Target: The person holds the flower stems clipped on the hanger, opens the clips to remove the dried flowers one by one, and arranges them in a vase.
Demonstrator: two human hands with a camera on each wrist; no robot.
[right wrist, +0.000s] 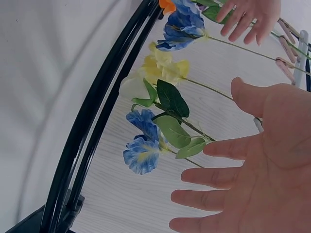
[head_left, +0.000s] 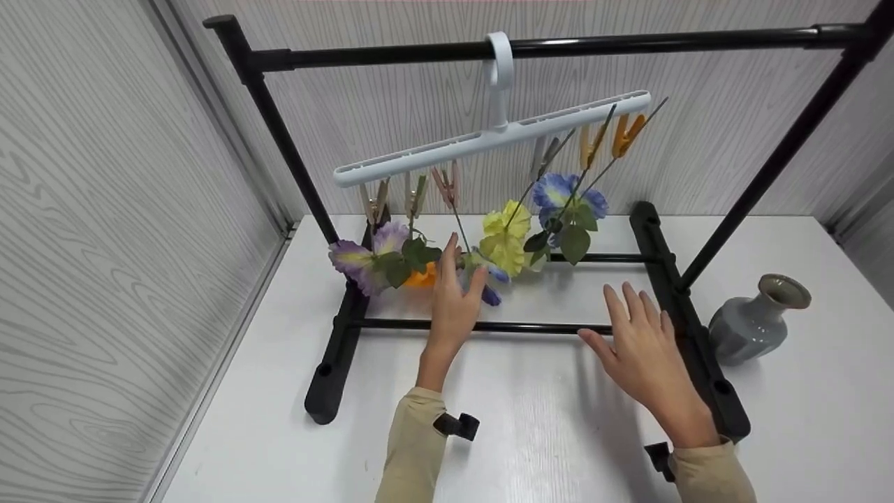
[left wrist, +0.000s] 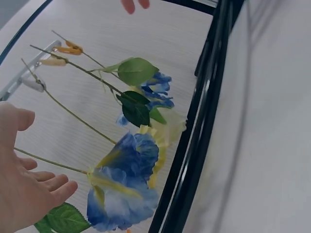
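Observation:
A white clip hanger (head_left: 489,140) hangs from the black rack's top bar (head_left: 628,43), and its pegs hold several artificial flowers upside down by their stems. My left hand (head_left: 462,274) is open, its fingers reaching up beside a blue flower (head_left: 491,285) that hangs from a pink peg (head_left: 447,183). In the left wrist view the palm (left wrist: 24,189) lies next to that blue flower (left wrist: 124,187) and its stem without gripping it. My right hand (head_left: 632,314) hovers open over the rack's lower bar (head_left: 531,327), empty, with its fingers (right wrist: 218,172) spread.
A purple flower (head_left: 360,260), a yellow flower (head_left: 506,241) and a blue flower (head_left: 559,195) also hang from the pegs. A grey vase (head_left: 754,320) stands at the right on the white table (head_left: 244,419). Panelled walls close in the left and back.

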